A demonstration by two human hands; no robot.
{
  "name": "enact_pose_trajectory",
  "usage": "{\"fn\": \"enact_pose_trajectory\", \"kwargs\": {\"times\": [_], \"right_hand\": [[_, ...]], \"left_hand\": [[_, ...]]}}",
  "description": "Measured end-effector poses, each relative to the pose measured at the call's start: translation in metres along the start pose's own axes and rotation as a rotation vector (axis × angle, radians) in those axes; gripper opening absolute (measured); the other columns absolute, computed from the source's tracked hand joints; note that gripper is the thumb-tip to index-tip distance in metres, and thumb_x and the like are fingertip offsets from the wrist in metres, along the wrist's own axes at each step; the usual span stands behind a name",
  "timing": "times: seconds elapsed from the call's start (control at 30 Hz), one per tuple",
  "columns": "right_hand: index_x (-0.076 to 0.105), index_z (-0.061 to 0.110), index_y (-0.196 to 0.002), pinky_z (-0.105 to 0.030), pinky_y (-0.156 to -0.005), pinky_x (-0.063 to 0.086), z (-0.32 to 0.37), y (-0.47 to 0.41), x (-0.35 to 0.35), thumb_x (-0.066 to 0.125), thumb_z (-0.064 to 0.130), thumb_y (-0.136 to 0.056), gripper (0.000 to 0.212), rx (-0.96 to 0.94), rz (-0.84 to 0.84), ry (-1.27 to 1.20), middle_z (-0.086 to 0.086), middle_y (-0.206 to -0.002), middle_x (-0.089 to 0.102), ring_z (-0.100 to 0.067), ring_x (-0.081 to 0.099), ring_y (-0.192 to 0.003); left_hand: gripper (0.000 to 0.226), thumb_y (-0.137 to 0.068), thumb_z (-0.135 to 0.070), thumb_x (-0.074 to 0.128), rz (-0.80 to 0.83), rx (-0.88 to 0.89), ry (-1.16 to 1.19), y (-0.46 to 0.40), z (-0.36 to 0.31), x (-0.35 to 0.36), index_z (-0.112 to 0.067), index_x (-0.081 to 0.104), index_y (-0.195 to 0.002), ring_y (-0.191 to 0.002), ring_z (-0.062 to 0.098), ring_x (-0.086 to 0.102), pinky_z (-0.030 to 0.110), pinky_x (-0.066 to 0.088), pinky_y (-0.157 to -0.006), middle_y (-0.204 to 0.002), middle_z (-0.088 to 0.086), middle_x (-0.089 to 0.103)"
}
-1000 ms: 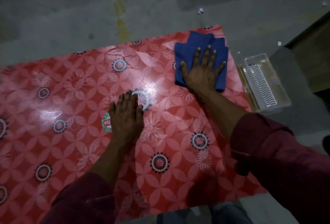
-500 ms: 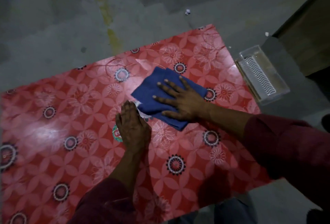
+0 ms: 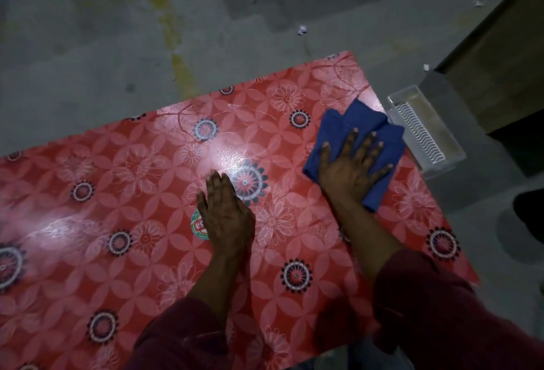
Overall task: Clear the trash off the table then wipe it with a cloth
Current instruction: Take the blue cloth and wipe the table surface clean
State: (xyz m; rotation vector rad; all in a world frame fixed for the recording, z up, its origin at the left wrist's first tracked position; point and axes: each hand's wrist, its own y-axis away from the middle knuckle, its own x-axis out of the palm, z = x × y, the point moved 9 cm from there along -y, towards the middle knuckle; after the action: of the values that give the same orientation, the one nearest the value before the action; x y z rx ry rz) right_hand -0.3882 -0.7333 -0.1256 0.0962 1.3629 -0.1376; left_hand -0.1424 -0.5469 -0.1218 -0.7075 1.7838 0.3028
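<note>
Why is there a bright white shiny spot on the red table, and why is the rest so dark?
Head view: glare from a light above bounces off the glossy table cover, brightest just beyond the left hand. The floor and far corners are dim and grainy. The right hand on the blue cloth looks fairly sharp. The wide lens makes the table's edges look slanted.

A dim grey concrete floor (image 3: 88,54) carries a worn yellow stripe (image 3: 173,45) and small white scraps (image 3: 302,29), with a clear plastic tray (image 3: 426,131) and a brown wooden cabinet (image 3: 500,60) to the stripe's right.
</note>
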Motion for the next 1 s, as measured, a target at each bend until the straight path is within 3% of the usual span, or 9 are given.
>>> {"fn": "enact_pose_trajectory", "kwargs": {"times": [0.1,0.2,0.3,0.4,0.47,0.63,0.8,0.9,1.0], "right_hand": [[0.019,0.027,-0.162,-0.074,-0.116,0.007,0.035,0.024,0.008,0.022,0.068,-0.101,0.074,-0.165,0.036,0.024,-0.016,-0.170,0.015,-0.038,0.011,-0.157],[0.014,0.033,-0.162,-0.072,-0.118,0.001,0.077,0.060,0.017,0.020,0.068,-0.101,0.071,-0.467,0.104,0.030,-0.013,-0.171,0.006,-0.035,0.004,-0.158],[0.014,0.036,-0.162,-0.071,-0.118,0.005,0.104,0.092,0.025,0.021,0.067,-0.101,0.068,-0.798,0.176,0.051,-0.009,-0.172,0.004,-0.033,0.001,-0.159],[0.016,0.039,-0.161,-0.070,-0.118,0.008,0.100,0.111,0.026,0.025,0.066,-0.102,0.066,-1.095,0.218,0.094,-0.006,-0.172,0.006,-0.031,0.003,-0.159],[0.014,0.040,-0.161,-0.069,-0.120,0.005,0.082,0.113,0.022,0.025,0.068,-0.102,0.066,-1.188,0.225,0.128,-0.005,-0.172,0.006,-0.030,0.003,-0.159],[0.013,0.038,-0.161,-0.070,-0.119,0.011,0.028,0.083,0.003,0.027,0.074,-0.099,0.073,-1.008,0.187,0.140,-0.005,-0.172,0.006,-0.028,0.003,-0.159],[0.009,0.033,-0.163,-0.069,-0.121,-0.004,-0.009,0.049,-0.001,0.024,0.075,-0.098,0.079,-0.430,0.139,0.153,-0.010,-0.172,0.005,-0.032,0.003,-0.159],[0.017,0.026,-0.162,-0.073,-0.118,0.006,-0.001,0.058,-0.001,0.026,0.070,-0.100,0.077,-0.227,0.094,0.078,-0.013,-0.170,0.013,-0.035,0.009,-0.158],[0.017,0.024,-0.162,-0.075,-0.117,0.004,0.031,0.079,0.003,0.026,0.067,-0.101,0.075,-0.273,0.102,0.029,-0.014,-0.170,0.012,-0.036,0.006,-0.158]], "left_hand": [[0.064,-0.089,-0.011,0.048,-0.002,0.001,-0.013,0.000,0.001,0.002,0.000,0.041,-0.151,-0.153,0.030,0.030,0.055,0.020,-0.125,-0.159,0.019,0.040],[0.061,-0.091,-0.013,0.042,-0.014,0.014,-0.022,0.001,0.001,0.002,0.001,0.042,-0.150,-0.152,0.032,0.032,0.055,0.022,-0.124,-0.158,0.020,0.041],[0.059,-0.091,-0.012,0.038,-0.038,0.032,-0.005,0.001,0.003,0.002,0.003,0.045,-0.148,-0.150,0.033,0.036,0.057,0.024,-0.122,-0.156,0.021,0.044],[0.053,-0.096,-0.012,0.039,-0.083,0.055,0.036,0.003,0.006,0.001,0.003,0.046,-0.147,-0.148,0.034,0.039,0.058,0.025,-0.121,-0.154,0.021,0.046],[0.055,-0.096,-0.013,0.039,-0.079,0.055,0.044,0.002,0.008,0.000,0.002,0.045,-0.148,-0.149,0.033,0.037,0.057,0.023,-0.123,-0.155,0.020,0.045],[0.060,-0.093,-0.013,0.041,-0.027,0.038,-0.038,0.002,0.011,0.000,0.000,0.040,-0.152,-0.151,0.032,0.033,0.057,0.023,-0.123,-0.159,0.019,0.041],[0.060,-0.094,-0.015,0.038,-0.022,0.044,-0.013,0.003,0.008,-0.003,-0.001,0.038,-0.153,-0.153,0.030,0.030,0.054,0.020,-0.125,-0.160,0.018,0.038],[0.060,-0.088,-0.005,0.040,-0.083,-0.073,0.228,0.001,0.016,-0.013,-0.003,0.049,-0.147,-0.147,0.030,0.041,0.046,0.023,-0.126,-0.153,0.017,0.049],[0.055,-0.086,0.003,0.042,-0.171,-0.224,0.443,0.002,0.032,-0.023,-0.003,0.060,-0.138,-0.130,0.034,0.059,0.054,0.040,-0.115,-0.136,0.017,0.065]]}}
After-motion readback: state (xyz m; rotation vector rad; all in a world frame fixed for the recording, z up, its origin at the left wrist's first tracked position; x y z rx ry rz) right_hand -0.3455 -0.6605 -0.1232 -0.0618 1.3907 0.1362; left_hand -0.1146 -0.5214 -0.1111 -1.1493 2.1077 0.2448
